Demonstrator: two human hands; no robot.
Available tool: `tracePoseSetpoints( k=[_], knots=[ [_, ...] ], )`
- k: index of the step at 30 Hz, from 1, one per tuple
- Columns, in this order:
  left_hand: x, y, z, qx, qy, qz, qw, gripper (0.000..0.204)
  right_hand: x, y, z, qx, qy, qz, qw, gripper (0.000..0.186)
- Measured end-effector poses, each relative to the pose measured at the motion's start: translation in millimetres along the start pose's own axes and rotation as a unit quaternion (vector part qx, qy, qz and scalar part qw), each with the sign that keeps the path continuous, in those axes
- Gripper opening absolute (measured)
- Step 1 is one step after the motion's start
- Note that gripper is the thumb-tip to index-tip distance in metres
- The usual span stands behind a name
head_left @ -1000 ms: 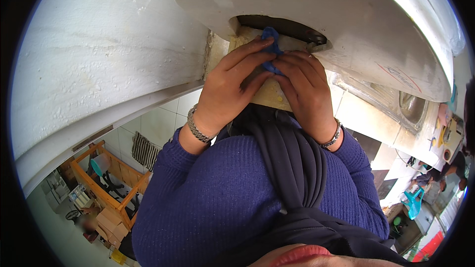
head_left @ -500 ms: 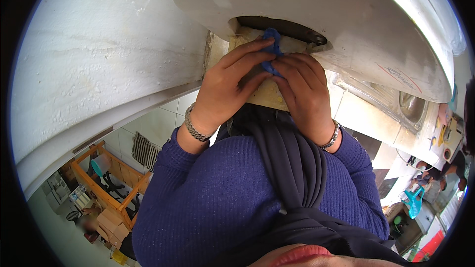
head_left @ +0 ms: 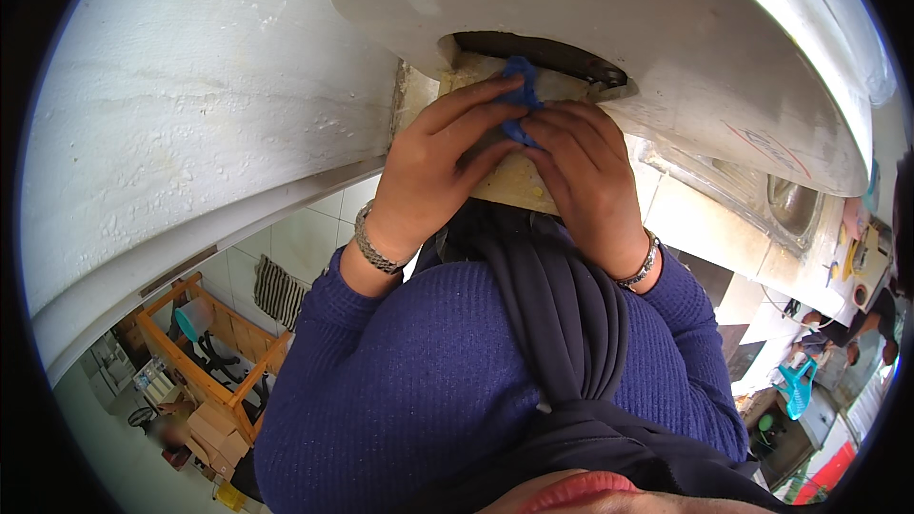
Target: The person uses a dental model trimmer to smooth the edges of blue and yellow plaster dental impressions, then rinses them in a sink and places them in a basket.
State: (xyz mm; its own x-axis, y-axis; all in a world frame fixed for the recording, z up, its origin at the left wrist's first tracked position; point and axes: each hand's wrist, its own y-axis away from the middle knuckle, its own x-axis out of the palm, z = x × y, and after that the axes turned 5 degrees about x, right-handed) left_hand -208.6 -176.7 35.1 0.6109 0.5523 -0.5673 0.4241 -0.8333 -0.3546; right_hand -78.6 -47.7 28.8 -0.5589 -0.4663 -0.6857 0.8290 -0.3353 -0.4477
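A crumpled blue wad [head_left: 520, 69] is pinched between bent fingers of the left hand [head_left: 430, 160] and right hand [head_left: 592, 169], near a dark slot [head_left: 533, 49]; compared with the earlier frame, its position is barely changed

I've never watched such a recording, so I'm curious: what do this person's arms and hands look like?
Both arms wear ribbed dark-blue knit sleeves ending short of the wrists. The ungloved left hand has a chunky metal link bracelet at the wrist; the ungloved right hand, a slimmer metal band.
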Motion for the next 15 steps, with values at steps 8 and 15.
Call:
tracePoseSetpoints(
  k=[8, 15],
  knots=[
    [5.3, 2.5, -3.4, 0.007, -0.039, -0.025, 0.999, 0.030, -6.0, -1.7, -8.4, -0.013, -0.001, 0.035, 0.999, 0.025],
    [6.1, 2.6, -4.4, 0.002, -0.043, -0.034, 0.998, 0.031, -3.1, -1.5, -10.0, -0.011, -0.011, 0.030, 0.999, 0.027]
  ],
)
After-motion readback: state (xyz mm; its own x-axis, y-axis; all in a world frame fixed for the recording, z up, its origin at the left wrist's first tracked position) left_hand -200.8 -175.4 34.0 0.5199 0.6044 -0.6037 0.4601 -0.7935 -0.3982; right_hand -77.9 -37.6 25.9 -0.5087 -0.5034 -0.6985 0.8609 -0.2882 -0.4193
